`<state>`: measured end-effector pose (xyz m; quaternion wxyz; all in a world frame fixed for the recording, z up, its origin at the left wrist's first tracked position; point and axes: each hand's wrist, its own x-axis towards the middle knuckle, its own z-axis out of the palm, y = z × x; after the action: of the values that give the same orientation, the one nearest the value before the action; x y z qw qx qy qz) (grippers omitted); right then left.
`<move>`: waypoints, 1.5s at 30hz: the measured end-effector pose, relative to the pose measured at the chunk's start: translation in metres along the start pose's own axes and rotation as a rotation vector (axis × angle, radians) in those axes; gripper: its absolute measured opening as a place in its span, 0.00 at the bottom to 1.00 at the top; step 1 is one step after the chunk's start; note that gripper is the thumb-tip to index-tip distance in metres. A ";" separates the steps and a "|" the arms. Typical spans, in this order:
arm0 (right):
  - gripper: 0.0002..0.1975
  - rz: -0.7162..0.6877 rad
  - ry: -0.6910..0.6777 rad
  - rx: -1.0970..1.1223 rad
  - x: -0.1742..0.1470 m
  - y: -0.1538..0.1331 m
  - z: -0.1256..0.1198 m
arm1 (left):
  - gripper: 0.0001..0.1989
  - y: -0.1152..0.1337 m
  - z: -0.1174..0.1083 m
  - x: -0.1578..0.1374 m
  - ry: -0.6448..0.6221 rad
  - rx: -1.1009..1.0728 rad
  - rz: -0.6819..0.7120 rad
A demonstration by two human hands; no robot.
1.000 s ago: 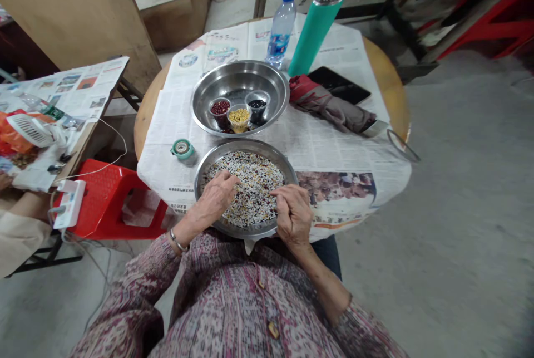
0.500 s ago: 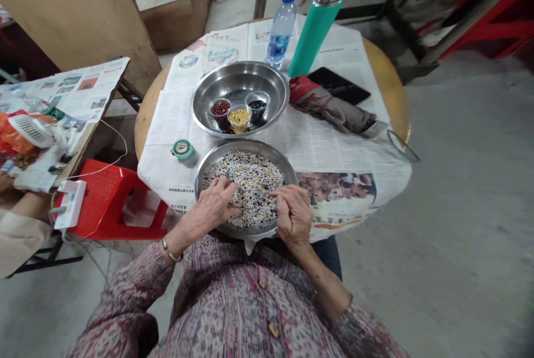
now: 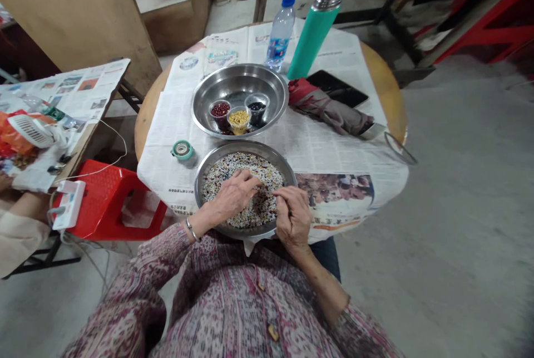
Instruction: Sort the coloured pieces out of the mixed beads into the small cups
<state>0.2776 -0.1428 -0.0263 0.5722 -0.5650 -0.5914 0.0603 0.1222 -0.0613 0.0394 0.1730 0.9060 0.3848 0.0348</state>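
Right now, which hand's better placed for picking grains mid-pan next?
Probably the left hand: it is over the grains near the middle, while the right hand is at the right side of the pan.

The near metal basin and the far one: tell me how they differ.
The near basin holds a loose, speckled mix of small grains; the far basin holds three filled clear cups. The left hand and right hand are at the near basin; neither is at the far basin. Both basins are round and silvery.
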 end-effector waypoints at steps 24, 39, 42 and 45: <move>0.09 0.009 -0.044 0.005 0.002 -0.003 -0.002 | 0.04 0.003 -0.005 -0.042 -0.100 -0.010 -0.101; 0.09 -0.034 -0.038 0.000 0.002 -0.001 -0.001 | 0.05 -0.002 0.005 -0.012 -0.017 -0.073 -0.014; 0.09 -0.031 -0.036 0.000 0.003 -0.003 -0.002 | 0.06 -0.009 0.003 -0.006 0.062 -0.075 -0.075; 0.09 -0.021 -0.041 -0.001 0.004 -0.004 -0.002 | 0.06 -0.014 0.001 -0.007 0.168 -0.061 -0.148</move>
<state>0.2779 -0.1427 -0.0206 0.5603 -0.5576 -0.6090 0.0655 0.1079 -0.0576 0.0340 0.1698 0.8634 0.4623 0.1092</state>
